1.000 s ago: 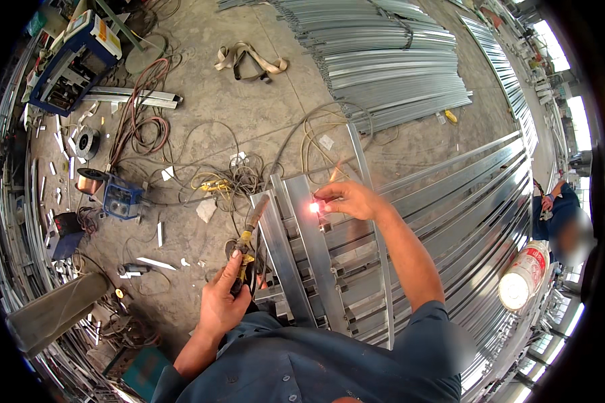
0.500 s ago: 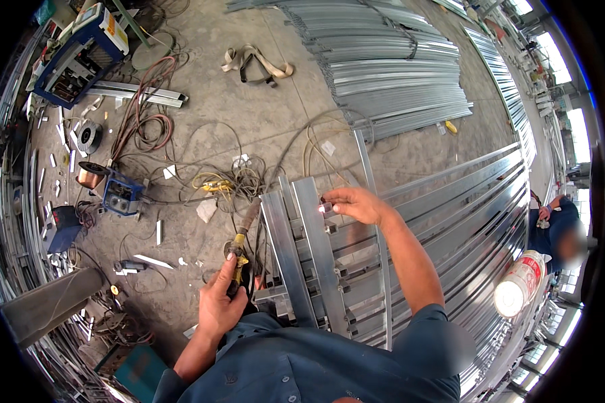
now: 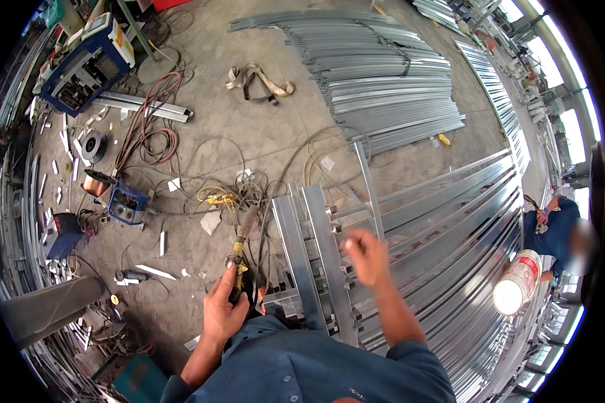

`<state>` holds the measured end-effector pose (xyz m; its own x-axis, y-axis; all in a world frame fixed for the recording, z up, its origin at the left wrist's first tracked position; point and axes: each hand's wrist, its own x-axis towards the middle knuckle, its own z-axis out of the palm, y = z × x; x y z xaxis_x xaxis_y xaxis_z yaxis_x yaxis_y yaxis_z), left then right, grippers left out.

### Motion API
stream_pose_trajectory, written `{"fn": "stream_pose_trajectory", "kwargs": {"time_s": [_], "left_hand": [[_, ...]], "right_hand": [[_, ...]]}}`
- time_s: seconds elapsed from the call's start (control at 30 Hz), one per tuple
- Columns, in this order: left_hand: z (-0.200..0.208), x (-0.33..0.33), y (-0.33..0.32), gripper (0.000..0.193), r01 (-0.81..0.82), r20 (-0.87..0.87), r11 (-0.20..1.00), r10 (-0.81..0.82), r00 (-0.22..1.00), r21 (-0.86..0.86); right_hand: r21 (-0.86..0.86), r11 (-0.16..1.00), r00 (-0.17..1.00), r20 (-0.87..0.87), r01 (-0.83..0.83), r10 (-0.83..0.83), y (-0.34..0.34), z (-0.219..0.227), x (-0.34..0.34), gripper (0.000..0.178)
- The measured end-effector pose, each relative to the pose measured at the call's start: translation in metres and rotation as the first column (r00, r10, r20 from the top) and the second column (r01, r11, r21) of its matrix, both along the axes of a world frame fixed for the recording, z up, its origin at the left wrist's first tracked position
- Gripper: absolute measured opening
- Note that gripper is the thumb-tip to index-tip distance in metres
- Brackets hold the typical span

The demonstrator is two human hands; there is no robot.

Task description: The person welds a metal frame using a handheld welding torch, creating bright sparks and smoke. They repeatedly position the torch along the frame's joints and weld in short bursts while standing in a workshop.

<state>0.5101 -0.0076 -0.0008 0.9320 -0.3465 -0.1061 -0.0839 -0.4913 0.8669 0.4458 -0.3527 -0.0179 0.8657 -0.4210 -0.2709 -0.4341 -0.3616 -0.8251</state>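
Note:
My left hand (image 3: pixel 224 305) is closed around a welding torch (image 3: pixel 236 258) with a yellowed neck and a brown nozzle, which points up and away over the floor. My right hand (image 3: pixel 370 258) hovers above the metal rails, fingers bent and blurred by motion; nothing shows clearly in it. Beneath and left of it lies a long flat silver bar (image 3: pixel 324 245), with small dark blocks (image 3: pixel 356 314) along its right edge. A second silver bar (image 3: pixel 290 248) runs beside it, nearer the torch. Both cross over a set of long metal rails (image 3: pixel 444 228).
Cables (image 3: pixel 249 188) tangle on the floor ahead. A blue wire feeder (image 3: pixel 126 203) and a larger blue machine (image 3: pixel 81 70) stand left. Bundled metal profiles (image 3: pixel 390 87) lie ahead. At right, a white bucket (image 3: pixel 515 285) sits near another person (image 3: pixel 551 225).
My right hand has pulled back toward me and right, away from the small block at the bar's far end. My left hand still grips the torch. The view has shifted slightly.

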Motion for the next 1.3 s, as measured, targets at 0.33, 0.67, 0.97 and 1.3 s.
{"fn": "stream_pose_trajectory", "kwargs": {"time_s": [0.33,0.67,0.97,1.3], "left_hand": [[0.003,0.017,0.026,0.075,0.012,0.005,0.992,-0.012,1.0,-0.125],[-0.002,0.05,0.063,0.081,0.047,-0.052,0.986,-0.056,0.997,-0.159],[-0.024,0.065,0.13,0.089,-0.213,-0.346,0.943,0.116,0.931,-0.256],[-0.049,0.056,0.247,0.106,-0.707,-0.478,0.678,0.562,0.675,-0.202]], "right_hand": [[-0.044,0.978,0.95,-0.248,-0.204,0.188,0.15,-0.019,-0.11,0.039],[-0.151,0.948,0.895,-0.399,-0.279,0.2,0.203,-0.041,-0.121,0.046],[-0.112,0.956,0.847,-0.5,-0.271,0.181,0.253,-0.064,-0.121,0.053],[-0.053,0.914,0.748,-0.594,-0.401,0.294,0.265,-0.099,-0.116,0.056]]}}
